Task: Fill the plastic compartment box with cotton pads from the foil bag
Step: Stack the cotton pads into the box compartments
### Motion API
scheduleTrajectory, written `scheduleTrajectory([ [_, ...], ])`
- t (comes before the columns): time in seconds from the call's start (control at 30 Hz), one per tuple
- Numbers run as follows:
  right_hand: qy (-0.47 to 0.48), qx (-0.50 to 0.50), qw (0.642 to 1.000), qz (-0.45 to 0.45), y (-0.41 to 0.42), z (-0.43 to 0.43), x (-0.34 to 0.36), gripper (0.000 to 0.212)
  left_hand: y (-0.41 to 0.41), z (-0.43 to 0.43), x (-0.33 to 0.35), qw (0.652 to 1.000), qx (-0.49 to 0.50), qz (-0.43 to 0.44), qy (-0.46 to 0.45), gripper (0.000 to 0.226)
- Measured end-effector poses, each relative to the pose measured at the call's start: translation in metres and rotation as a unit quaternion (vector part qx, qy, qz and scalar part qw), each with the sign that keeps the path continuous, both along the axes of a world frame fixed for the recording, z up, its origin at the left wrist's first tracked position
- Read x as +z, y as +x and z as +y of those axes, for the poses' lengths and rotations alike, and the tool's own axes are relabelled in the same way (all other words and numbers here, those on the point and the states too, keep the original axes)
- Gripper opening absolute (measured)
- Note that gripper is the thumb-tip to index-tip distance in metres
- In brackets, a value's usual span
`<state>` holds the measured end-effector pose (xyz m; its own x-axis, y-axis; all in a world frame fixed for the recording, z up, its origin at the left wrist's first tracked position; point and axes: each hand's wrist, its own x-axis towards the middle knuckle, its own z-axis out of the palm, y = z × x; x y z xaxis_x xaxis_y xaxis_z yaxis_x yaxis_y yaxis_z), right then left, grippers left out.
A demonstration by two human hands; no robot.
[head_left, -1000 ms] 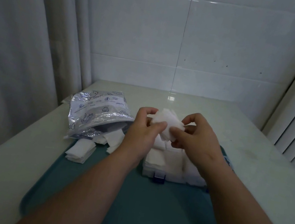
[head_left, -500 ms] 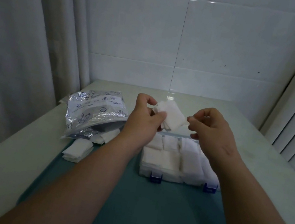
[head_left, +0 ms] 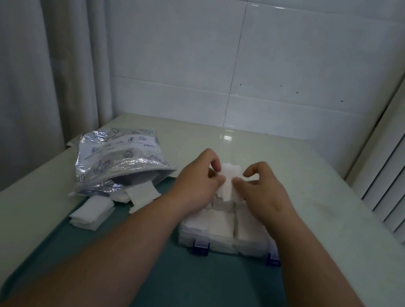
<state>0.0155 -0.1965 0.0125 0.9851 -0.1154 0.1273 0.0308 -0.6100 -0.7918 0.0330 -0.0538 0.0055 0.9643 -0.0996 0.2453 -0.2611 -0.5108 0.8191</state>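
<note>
While I watch through the head view, the pale table (head_left: 344,225) carries a teal mat (head_left: 172,295), and on it the foil bag (head_left: 120,158) lies on its side at the left, mouth open. Just right of it the plastic compartment box (head_left: 220,232) looks nearly full: every near compartment I can see is packed white, though the hands hide the far row. A loose stack of pads (head_left: 91,212) lies by the bag, so I judge some filling remains. The left hand (head_left: 196,182) and right hand (head_left: 266,196) together pinch one cotton pad (head_left: 228,184) between curled thumbs and fingers, above the box's far side. Blue shells and fish are printed on the bag; its small wording I cannot read.
</note>
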Motion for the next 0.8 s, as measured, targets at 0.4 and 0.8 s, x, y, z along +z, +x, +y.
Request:
scheduleTrajectory([
  [0.4, -0.116, 0.007, 0.993, 0.016, 0.008, 0.0, -0.01, 0.006, 0.0, 0.001, -0.008, 0.981, 0.061, 0.01, 0.181, 0.011],
  [0.8, -0.148, 0.017, 0.988, 0.045, 0.007, 0.001, -0.007, 0.032, 0.006, 0.003, -0.013, 0.977, 0.037, 0.027, 0.209, 0.036],
])
